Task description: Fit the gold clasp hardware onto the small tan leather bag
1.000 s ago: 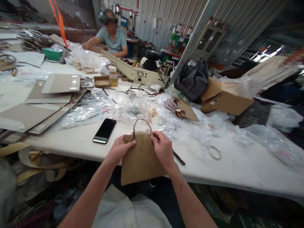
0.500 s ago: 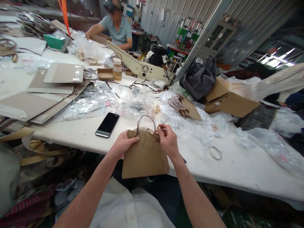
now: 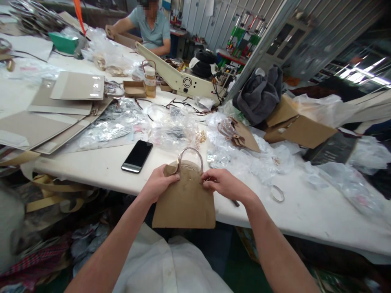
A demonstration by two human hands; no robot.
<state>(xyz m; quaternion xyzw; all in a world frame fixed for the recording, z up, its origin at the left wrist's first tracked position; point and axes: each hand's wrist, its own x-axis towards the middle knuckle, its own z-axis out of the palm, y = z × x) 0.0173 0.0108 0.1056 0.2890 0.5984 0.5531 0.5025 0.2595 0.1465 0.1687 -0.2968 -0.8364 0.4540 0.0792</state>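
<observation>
My left hand [image 3: 157,184] grips the upper left corner of a tan leather-like bag panel [image 3: 183,201]. A gold-toned metal ring handle [image 3: 190,156] stands up from the panel's top edge, right beside my left thumb. My right hand [image 3: 221,182] pinches the panel's right side, with a small metal glint showing at the fingertips. The exact part there is too small to tell. Just beyond my right hand, a dark tool [image 3: 235,203] lies mostly hidden on the table, and a loose metal ring [image 3: 277,193] lies further right.
A black phone [image 3: 137,156] lies left of the hands on the white table [image 3: 79,162]. Beige boards, foil bags, plastic sheets and a similar panel [image 3: 244,137] are spread around. A co-worker [image 3: 149,24] sits behind a cream machine [image 3: 183,81].
My right hand has moved down from the panel's top edge to its right side and turned flatter. The panel and handle now sit slightly higher in view, and the dark tool is more covered.
</observation>
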